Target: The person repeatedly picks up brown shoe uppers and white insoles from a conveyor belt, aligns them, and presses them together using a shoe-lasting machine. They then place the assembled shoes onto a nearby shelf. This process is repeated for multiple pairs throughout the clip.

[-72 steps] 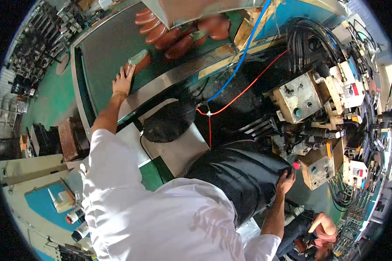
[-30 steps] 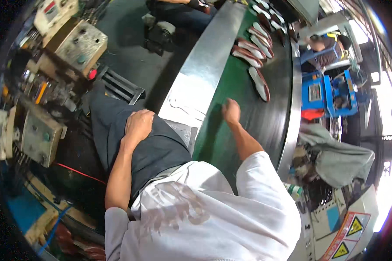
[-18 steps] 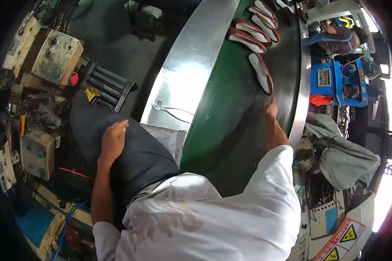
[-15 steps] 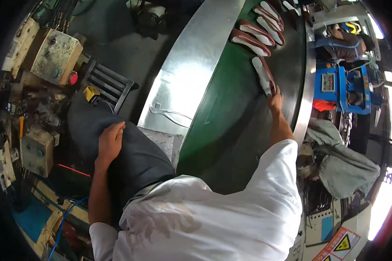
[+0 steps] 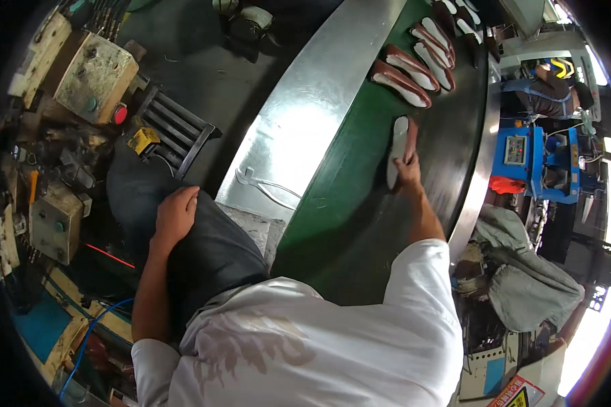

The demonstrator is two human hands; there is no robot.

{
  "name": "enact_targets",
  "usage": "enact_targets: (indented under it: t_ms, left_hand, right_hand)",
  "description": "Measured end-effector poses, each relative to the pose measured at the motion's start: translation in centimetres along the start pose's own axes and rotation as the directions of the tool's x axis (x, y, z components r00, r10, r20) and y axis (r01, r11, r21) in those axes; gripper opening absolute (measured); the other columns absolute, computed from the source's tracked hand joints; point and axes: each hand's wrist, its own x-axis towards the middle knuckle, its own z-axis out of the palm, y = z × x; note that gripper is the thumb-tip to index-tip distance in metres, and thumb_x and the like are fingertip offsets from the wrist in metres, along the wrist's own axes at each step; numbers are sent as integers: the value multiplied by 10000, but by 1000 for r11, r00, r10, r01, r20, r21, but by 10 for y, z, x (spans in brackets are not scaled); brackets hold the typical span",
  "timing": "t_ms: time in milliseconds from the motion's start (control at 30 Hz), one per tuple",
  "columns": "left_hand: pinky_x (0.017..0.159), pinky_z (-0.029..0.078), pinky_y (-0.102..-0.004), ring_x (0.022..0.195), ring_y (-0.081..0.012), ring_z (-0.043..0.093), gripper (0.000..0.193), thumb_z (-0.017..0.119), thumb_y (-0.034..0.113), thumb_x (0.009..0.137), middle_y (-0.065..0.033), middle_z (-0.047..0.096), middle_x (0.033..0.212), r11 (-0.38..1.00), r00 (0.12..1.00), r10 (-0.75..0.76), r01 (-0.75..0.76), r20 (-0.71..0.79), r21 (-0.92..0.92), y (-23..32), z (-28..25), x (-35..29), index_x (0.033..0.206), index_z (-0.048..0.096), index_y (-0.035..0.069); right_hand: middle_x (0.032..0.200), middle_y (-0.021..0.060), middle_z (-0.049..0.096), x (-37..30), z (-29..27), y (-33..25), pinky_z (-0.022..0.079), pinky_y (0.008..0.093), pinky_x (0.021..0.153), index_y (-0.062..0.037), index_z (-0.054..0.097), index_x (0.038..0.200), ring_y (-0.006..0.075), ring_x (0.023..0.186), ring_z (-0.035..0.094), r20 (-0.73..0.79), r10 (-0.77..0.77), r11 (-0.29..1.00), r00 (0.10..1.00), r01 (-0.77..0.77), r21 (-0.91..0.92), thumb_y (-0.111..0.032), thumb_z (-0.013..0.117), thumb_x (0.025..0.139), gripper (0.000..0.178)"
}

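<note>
My right hand (image 5: 407, 173) grips a reddish-brown shoe (image 5: 405, 136) near its lower end, holding it over the green conveyor belt (image 5: 343, 183). The shoe's pale, white underside faces left and up. Beyond it, several similar brown shoes (image 5: 402, 84) lie with white undersides showing, slanted across the belt. My left hand (image 5: 177, 216) rests on my dark-trousered thigh, holding nothing, its fingers stretched out and lying flat.
Pincers (image 5: 261, 183) lie on the shiny metal ledge (image 5: 299, 102) left of the belt. Control boxes (image 5: 95, 78) and a black slatted stool (image 5: 176, 129) stand at left. Across the belt are a blue machine (image 5: 519, 159), a grey cloth (image 5: 533, 292) and another person (image 5: 540, 98).
My right hand has drawn the shoe slightly left and toward me, turning it more upright. The whole view has shifted a little. My left hand stays on my thigh.
</note>
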Motion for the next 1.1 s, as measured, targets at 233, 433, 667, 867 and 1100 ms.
enact_targets:
  t_ms: [233, 433, 667, 867, 1100]
  left_hand:
    - [978, 578, -415, 1172, -343, 727, 363, 669, 96, 1021, -212, 745, 1249, 930, 999, 14, -1, 32, -369, 22, -18, 7, 1373, 663, 5]
    - [1149, 485, -429, 1464, -324, 520, 819, 786, 213, 984, -278, 490, 1594, 584, 999, -24, -22, -44, -812, 53, -40, 20, 1657, 353, 41]
    - [1056, 509, -418, 1273, -258, 631, 630, 799, 348, 977, -185, 650, 1392, 560, 763, -406, -227, -503, -797, 24, -128, -60, 1434, 578, -23]
    - [1085, 502, -369, 1272, -233, 632, 576, 702, 241, 1044, -194, 674, 1381, 664, 587, -560, -104, -585, -740, -38, -124, -170, 1481, 543, -99]
    - [1150, 425, -352, 1362, -213, 567, 581, 598, 222, 1088, -137, 610, 1481, 423, 649, -586, -265, -484, -867, -72, -104, -227, 1588, 460, -38]
  right_hand:
    - [1300, 87, 684, -140, 74, -23, 559, 515, 1014, -100, 531, 1484, 289, 1190, 679, 375, -35, 695, 926, -247, 675, -199, 793, 982, 574]
    - [1413, 114, 614, -304, 126, -249, 487, 470, 1134, -64, 385, 1605, 264, 1312, 599, 560, -447, 588, 697, -244, 772, -180, 775, 977, 749]
    - [1292, 119, 675, -446, 200, -409, 518, 344, 989, 27, 538, 1498, 175, 1138, 630, 586, -666, 729, 461, 240, 641, -274, 744, 1033, 591]
    - [1145, 159, 739, -507, 241, -414, 538, 353, 892, 59, 616, 1453, 195, 1003, 670, 677, -704, 691, 213, 424, 585, -281, 592, 1103, 488]
    - [1088, 250, 757, -525, 247, -408, 546, 401, 903, 80, 655, 1379, 292, 1000, 725, 725, -682, 610, 93, 620, 494, -181, 550, 1096, 400]
